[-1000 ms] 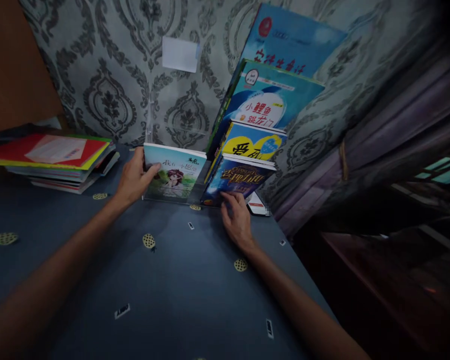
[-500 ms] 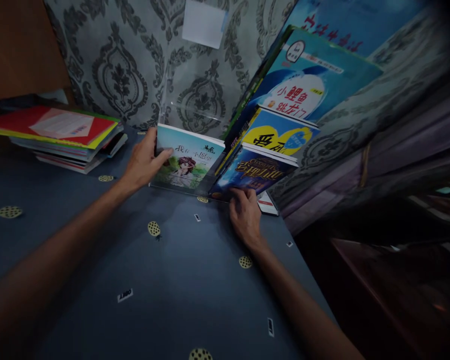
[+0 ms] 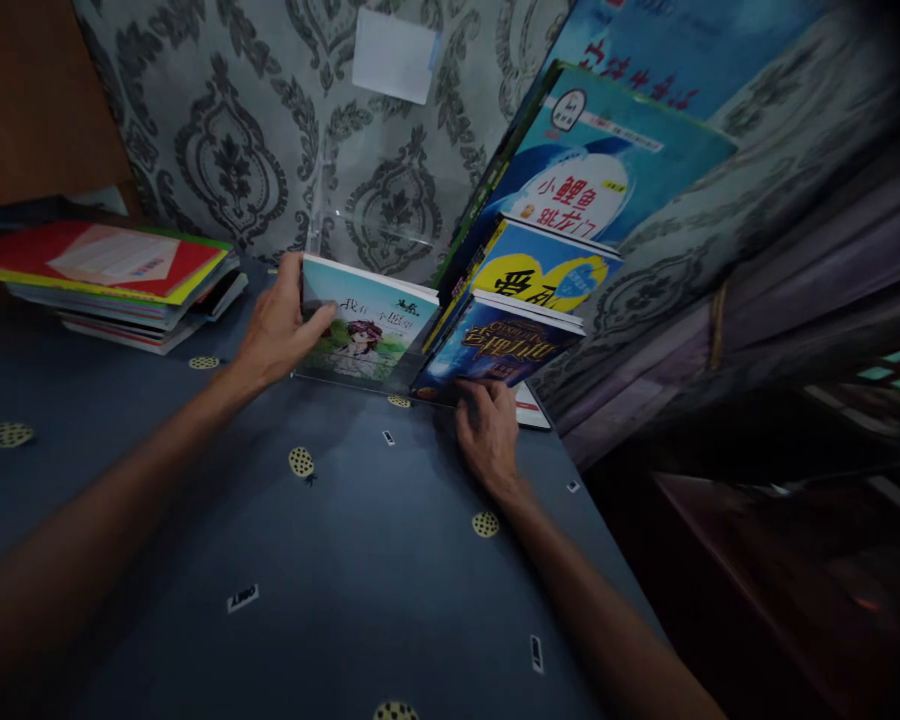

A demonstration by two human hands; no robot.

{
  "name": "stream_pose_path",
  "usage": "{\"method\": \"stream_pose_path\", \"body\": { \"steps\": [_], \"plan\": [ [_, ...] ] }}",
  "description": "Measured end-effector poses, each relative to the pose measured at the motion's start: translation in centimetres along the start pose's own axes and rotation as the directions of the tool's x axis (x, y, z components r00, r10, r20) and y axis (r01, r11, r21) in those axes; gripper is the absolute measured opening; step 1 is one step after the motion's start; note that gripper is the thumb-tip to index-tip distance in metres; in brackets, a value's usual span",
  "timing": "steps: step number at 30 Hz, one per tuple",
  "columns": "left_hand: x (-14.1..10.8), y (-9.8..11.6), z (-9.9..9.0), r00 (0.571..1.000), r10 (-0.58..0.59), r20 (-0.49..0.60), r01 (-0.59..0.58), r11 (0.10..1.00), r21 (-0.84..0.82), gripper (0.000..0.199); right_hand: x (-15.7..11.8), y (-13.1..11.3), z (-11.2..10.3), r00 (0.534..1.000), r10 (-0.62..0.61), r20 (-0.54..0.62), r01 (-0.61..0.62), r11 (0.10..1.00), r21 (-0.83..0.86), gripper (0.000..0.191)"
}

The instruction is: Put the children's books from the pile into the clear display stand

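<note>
A light blue and green book [image 3: 371, 325] with a drawn figure on its cover stands upright in a clear plastic book rack [image 3: 379, 225]. My left hand [image 3: 281, 325] is closed around its left edge, thumb on the front cover and fingers behind. To the right, a dark blue book [image 3: 499, 345] with gold lettering leans back at the front of a row of books. Against its lower front, my right hand [image 3: 489, 430] has its fingers curled; whether they grip the book or the rack's clear front edge is hidden.
Behind the dark blue book rise a yellow and blue book [image 3: 547, 265] and a larger teal book [image 3: 637, 150]. Stacked books [image 3: 135, 275] lie at the left. A patterned blue cloth [image 3: 360, 560] covers the table, whose right edge drops off. Patterned wallpaper [image 3: 232, 160] is behind.
The whole view has shifted slightly, so the scene sits a little further left. Both hands keep the same places on the books.
</note>
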State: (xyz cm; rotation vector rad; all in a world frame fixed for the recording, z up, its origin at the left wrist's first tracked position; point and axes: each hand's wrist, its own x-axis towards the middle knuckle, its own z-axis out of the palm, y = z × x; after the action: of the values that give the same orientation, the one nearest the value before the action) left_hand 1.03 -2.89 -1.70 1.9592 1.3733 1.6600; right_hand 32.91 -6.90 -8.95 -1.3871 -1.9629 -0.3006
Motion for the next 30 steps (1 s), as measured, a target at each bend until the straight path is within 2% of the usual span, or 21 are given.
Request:
{"method": "stream_pose_path", "body": {
  "steps": [6, 11, 15, 19, 22, 25, 30],
  "plan": [
    [-0.2, 0.6, -0.3, 0.999, 0.036, -0.003, -0.035, 0.997, 0.065, 0.062, -0.4, 0.2, -0.3, 1.000, 0.025, 0.001, -0.025, 0.998, 0.051, 0.027],
    [-0.5, 0.9, -0.4, 0.996, 0.084, -0.018, -0.081, 0.988, 0.130, 0.070, -0.5, 0.8, -1.3, 0.995, 0.079, -0.062, -0.071, 0.989, 0.130, 0.022],
    [-0.9, 1.6, -0.5, 0.990, 0.136, -0.041, -0.124, 0.969, 0.211, 0.074, -0.5, 2.2, -2.5, 0.966, 0.245, -0.089, -0.211, 0.935, 0.284, 0.018],
    [-1.5, 2.2, -0.4, 0.983, 0.179, -0.023, -0.169, 0.956, 0.239, 0.069, 0.0, 3.6, -3.3, 0.893, 0.430, -0.131, -0.331, 0.826, 0.456, 0.027],
    [-1.9, 2.4, -0.3, 0.981, 0.192, -0.020, -0.180, 0.948, 0.262, 0.067, 0.9, 4.5, -3.7, 0.872, 0.465, -0.152, -0.318, 0.775, 0.546, 0.039],
    [-2.3, 2.5, -0.2, 0.969, 0.244, -0.034, -0.221, 0.922, 0.318, 0.065, 2.2, 5.3, -4.0, 0.889, 0.441, -0.124, -0.280, 0.737, 0.616, 0.048],
    [-2.8, 3.1, -0.1, 0.932, 0.360, -0.045, -0.307, 0.848, 0.431, 0.064, 4.2, 5.9, -4.0, 0.918, 0.377, -0.125, -0.190, 0.693, 0.696, 0.051]
  ]
}}
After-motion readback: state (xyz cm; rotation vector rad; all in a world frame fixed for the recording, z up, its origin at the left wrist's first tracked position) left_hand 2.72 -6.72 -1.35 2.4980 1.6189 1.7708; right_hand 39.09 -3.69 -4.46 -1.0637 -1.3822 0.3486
